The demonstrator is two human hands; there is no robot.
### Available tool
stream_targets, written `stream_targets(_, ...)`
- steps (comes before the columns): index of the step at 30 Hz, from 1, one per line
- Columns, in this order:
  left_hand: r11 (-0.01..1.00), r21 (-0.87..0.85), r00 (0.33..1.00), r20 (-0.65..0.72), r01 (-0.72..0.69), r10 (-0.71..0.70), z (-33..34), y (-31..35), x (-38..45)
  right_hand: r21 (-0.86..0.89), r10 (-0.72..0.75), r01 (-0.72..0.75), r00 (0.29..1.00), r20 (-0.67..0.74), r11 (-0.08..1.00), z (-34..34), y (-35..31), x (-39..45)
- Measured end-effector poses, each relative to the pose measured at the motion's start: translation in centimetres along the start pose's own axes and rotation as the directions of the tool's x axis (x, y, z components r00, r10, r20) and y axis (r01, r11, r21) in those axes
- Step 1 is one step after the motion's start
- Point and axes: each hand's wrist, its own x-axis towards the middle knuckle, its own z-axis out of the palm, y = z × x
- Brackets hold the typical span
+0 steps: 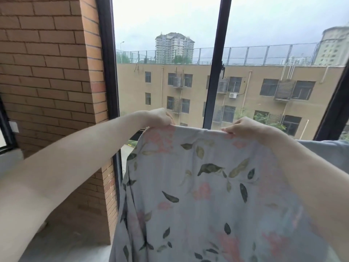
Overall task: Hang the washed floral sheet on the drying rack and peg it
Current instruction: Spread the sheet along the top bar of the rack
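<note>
Left hand (160,117) & right hand (239,126) both pinch floral sheet (198,186) top edge mid-frame, spread taut, prob. to drape over rack; rack not visible.

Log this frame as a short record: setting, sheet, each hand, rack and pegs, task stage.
setting: by a black-framed window, brick wall at left
sheet: floral sheet held up by its top edge, hanging down
left hand: left hand grips the top edge
right hand: right hand grips the top edge
rack and pegs: none in view
task stage: sheet not yet hung or pegged
</note>
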Motion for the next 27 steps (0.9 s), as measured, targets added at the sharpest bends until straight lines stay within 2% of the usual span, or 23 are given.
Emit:
stream_targets(6, 0.965, -0.246, 0.993, -0.094, -0.086, 0.065, 0.3, -3.8, -1.6, 0.015, -0.015, 0.015, 1.0, -0.002, 1.0, 0.1, -0.3, 0.4)
stream_targets(9, 0.954, -0.29, 0.973, -0.229, -0.073, 0.005, 0.8, -8.7, -2.5, 0.005, -0.017, 0.017, 1.0, -0.023, 1.0, 0.2, 0.0, 0.8)
stream_targets(11, 0.946, -0.323, 0.973, -0.217, 0.001, -0.075, 1.7, -12.0, -3.5, 0.002, -0.014, 0.014, 0.999, -0.034, 1.0, 0.4, 0.1, 1.0)
stream_targets(14, 0.966, -0.226, 0.989, -0.04, 0.128, -0.14, 3.1, -15.8, -5.9, 0.001, -0.012, 0.013, 0.998, -0.059, 1.0, 0.9, 0.0, 1.5)
stream_targets(16, 0.986, -0.089, 0.988, 0.073, 0.143, -0.136, 4.0, -17.6, -6.7, 0.011, -0.006, 0.006, 0.999, -0.05, 1.0, 1.2, -0.2, 1.6)
stream_targets(17, 0.992, -0.032, 0.99, 0.077, 0.121, -0.118, 4.4, -18.4, -6.8, 0.014, -0.002, 0.003, 0.999, -0.041, 1.0, 1.2, -0.4, 1.7)
stream_targets(21, 0.987, 0.106, 0.982, -0.155, 0.124, -0.107, 5.3, -19.7, -6.5, 0.0, -0.016, 0.016, 1.0, -0.007, 1.0, 1.5, -0.6, 2.0)
stream_targets(23, 0.976, 0.16, 0.971, -0.209, 0.148, -0.113, 4.9, -19.8, -6.5, -0.004, -0.036, 0.036, 0.999, -0.001, 0.999, 1.5, -0.3, 2.2)
stream_targets(27, 0.984, 0.122, 0.934, -0.347, 0.134, -0.084, 2.3, -19.1, -6.4, 0.008, -0.038, 0.038, 0.999, -0.014, 0.999, 1.2, -0.1, 2.2)
